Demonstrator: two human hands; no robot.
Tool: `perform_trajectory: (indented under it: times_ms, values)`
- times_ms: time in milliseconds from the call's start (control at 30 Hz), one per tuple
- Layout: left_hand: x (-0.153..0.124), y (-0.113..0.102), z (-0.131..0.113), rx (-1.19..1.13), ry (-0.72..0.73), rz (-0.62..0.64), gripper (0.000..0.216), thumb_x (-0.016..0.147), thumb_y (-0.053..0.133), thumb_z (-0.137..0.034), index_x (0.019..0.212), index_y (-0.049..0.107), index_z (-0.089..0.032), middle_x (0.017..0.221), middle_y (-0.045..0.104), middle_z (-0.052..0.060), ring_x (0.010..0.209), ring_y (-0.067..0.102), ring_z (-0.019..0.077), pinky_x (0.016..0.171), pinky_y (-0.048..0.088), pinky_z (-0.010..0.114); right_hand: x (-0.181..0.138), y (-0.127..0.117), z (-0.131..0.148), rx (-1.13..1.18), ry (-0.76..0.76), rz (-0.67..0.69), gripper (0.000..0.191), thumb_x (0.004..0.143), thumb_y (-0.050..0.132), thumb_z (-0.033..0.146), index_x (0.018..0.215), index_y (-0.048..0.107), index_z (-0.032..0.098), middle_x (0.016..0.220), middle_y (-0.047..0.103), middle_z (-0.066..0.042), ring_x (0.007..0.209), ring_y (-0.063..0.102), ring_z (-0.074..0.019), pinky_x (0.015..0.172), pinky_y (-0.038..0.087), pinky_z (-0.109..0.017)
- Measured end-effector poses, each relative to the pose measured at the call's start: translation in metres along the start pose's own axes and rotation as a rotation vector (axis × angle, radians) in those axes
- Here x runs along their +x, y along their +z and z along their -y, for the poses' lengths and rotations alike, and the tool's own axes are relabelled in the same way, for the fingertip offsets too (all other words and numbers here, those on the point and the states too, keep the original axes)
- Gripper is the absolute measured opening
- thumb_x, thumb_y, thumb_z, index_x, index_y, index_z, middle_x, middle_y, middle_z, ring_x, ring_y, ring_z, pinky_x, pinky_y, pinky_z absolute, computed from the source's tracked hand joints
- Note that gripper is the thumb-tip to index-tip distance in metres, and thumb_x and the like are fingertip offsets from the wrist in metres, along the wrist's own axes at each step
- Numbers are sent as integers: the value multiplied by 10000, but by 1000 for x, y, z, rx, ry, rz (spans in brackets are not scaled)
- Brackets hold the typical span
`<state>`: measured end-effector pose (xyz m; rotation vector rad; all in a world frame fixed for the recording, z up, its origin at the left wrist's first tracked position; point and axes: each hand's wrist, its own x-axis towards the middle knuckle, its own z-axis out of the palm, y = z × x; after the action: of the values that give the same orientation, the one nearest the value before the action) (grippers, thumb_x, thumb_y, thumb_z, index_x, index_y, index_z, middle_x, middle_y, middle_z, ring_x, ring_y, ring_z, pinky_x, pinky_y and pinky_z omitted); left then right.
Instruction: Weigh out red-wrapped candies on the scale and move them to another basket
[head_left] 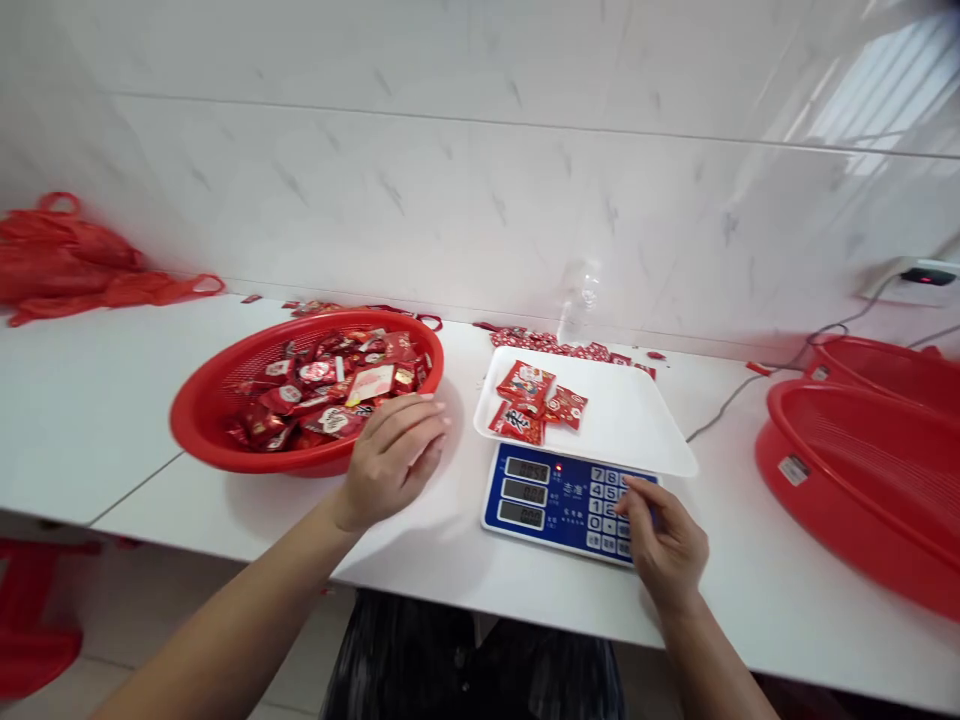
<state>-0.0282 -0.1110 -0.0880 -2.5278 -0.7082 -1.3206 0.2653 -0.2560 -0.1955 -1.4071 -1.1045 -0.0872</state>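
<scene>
Our left hand and right hand, both curled

We cannot tell whether either grips anything. The left is by the oval red plastic basket; the right is over the blue scale panel marked "志准". The white rectangular plastic tray stretches left to right, glossy red packets at its left end.

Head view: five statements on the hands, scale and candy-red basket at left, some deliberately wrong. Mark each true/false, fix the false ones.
1. The left hand is near the rim of the left-side red basket. True.
2. That basket has nothing in it. False: it is heaped with red-wrapped packets.
3. The right hand is at the keypad of the blue scale. True.
4. The scale has a single display window. False: it has three display windows.
5. A few red packets lie on the scale's white tray. True.
</scene>
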Motion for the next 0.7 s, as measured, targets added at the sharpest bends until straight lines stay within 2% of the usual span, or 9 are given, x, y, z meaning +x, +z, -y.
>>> perform_trajectory:
  times_ms: [67,133,267,367,433,533,700]
  values:
    - [5,-12,10,34,-107,53,208,886,494,-232,1031,639,-260,1043,692,56,1052,620,227,980,485,421,-3,-1,-2,-24,51,-20,198,861,621,320,977,694,176,675,666,-26,594,630,-154,564,527,-258]
    - [14,-31,32,77,-283,177,255,912,442,-290,1071,636,-243,1081,689,61,1056,614,228,958,485,387,-6,-1,-3,-30,92,-24,239,853,630,357,974,698,163,672,673,-34,597,635,-156,550,523,-246]
    - [25,-70,99,235,-636,589,358,877,450,-330,1194,594,-250,1237,641,47,1106,595,245,900,480,321,-8,-3,-2,-96,124,-3,330,849,611,442,966,702,147,680,688,-41,627,654,-161,570,528,-231]
    - [21,-83,139,336,-697,961,438,815,526,-404,1208,607,-229,1149,674,102,1021,624,303,826,481,342,-9,-5,-2,-161,139,24,403,842,587,512,966,704,146,695,696,-43,595,644,-154,529,510,-218]
    - [18,-83,150,307,-693,1102,472,789,551,-396,1226,602,-222,1138,681,112,981,634,300,802,475,328,-9,-5,-3,-175,152,31,436,835,582,540,972,704,145,702,698,-49,599,647,-160,519,506,-219]
    - [17,-76,147,240,-674,1113,428,788,535,-317,1203,613,-251,1184,671,76,983,630,260,797,460,284,-9,-4,-4,-179,161,19,467,835,568,563,985,704,143,719,707,-60,644,667,-180,550,517,-231]
    - [21,-70,143,253,-661,1013,224,823,489,-330,913,669,-232,841,705,61,745,629,244,669,441,294,-9,-4,-6,-200,144,9,487,823,561,597,961,710,154,689,706,-52,627,669,-185,542,511,-237]
